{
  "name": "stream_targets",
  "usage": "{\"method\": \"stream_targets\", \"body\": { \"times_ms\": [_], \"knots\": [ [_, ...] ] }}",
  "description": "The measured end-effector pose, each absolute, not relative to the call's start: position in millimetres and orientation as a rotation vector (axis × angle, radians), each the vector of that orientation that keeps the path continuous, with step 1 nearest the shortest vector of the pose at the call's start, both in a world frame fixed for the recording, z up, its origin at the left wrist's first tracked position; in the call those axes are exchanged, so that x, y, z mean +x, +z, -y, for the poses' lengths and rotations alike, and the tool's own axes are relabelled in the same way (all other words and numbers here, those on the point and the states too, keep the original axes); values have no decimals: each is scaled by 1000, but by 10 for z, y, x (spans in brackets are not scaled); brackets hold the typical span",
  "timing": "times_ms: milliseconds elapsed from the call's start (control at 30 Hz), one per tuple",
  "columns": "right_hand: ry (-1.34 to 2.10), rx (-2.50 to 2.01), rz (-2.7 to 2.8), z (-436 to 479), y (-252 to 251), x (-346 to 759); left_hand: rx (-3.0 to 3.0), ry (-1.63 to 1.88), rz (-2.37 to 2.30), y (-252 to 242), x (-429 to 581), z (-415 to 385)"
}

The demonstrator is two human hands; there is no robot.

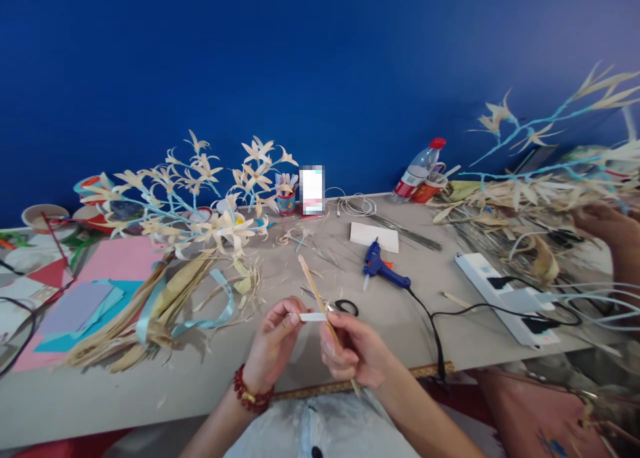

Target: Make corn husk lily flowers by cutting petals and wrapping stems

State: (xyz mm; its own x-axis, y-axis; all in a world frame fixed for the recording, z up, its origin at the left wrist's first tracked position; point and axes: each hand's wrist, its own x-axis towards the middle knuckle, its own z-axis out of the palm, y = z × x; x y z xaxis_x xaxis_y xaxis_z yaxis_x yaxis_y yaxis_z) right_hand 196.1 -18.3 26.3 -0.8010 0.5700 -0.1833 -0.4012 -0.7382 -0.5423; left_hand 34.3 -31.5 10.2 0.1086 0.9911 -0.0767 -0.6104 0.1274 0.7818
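My left hand (281, 338), with a beaded bracelet at the wrist, pinches one end of a short white strip (313, 317). The strip's other end reaches the fingertips of my right hand (353, 348). Between the fingers of that hand runs a long tan strip of dried husk (311, 279), slanting up and left, its lower end sticking out below the palm. Scissors (346, 306) with black handles lie on the table just beyond, partly hidden by the hands. A blue glue gun (381, 267) rests to the right, its cord running off the near edge.
Husk flowers on blue stems (173, 191) stand at the back left, near dried husks (185, 291) and coloured paper (83, 311). A power strip (500, 298) with cables, a bottle (418, 171) and wires (407, 228) are right of centre. Another person's hand (605, 228) is at the far right.
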Motion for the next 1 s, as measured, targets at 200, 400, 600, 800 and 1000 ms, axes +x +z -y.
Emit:
{"method": "stream_targets", "body": {
  "times_ms": [200,400,600,800,1000],
  "knots": [
    [1518,-1034,1519,240,308,1837,768,1368,-892,108,315,316],
    [1084,-1169,1783,263,306,1693,819,1429,-953,81,349,366],
    [1571,-1007,1495,224,300,1666,752,1408,-916,96,345,373],
    [2185,-815,901,201,316,1691,663,1318,-756,150,337,340],
    [2411,-616,678,202,388,1788,617,1298,-698,98,312,311]
  ]
}}
